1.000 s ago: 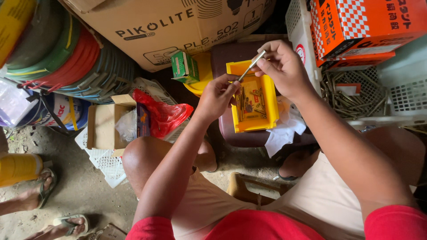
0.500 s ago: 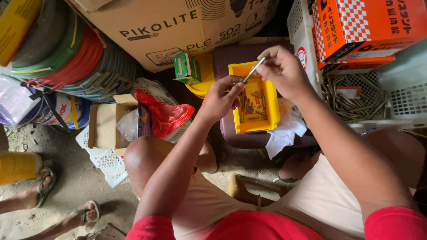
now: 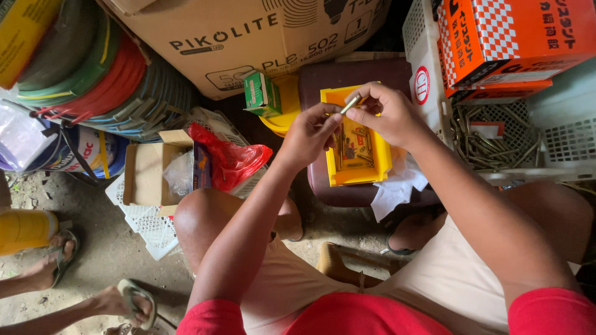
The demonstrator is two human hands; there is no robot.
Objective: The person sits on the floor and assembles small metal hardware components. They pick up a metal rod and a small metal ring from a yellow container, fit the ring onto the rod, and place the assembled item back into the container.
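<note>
Both my hands pinch small metal bolt: left hand at lower end, right hand at top, above yellow bin of hardware. Green box left, red bag nearby, white basket of screws right.

A dark maroon stool carries a yellow plastic tray with small metal parts lying inside it. A crumpled white tissue spills over the stool's near edge, just beside the tray. Below is a bare dirt floor. On it rest a white plastic basket, which holds an open cardboard box and a red plastic bag, and what looks like a low wooden seat.
</note>
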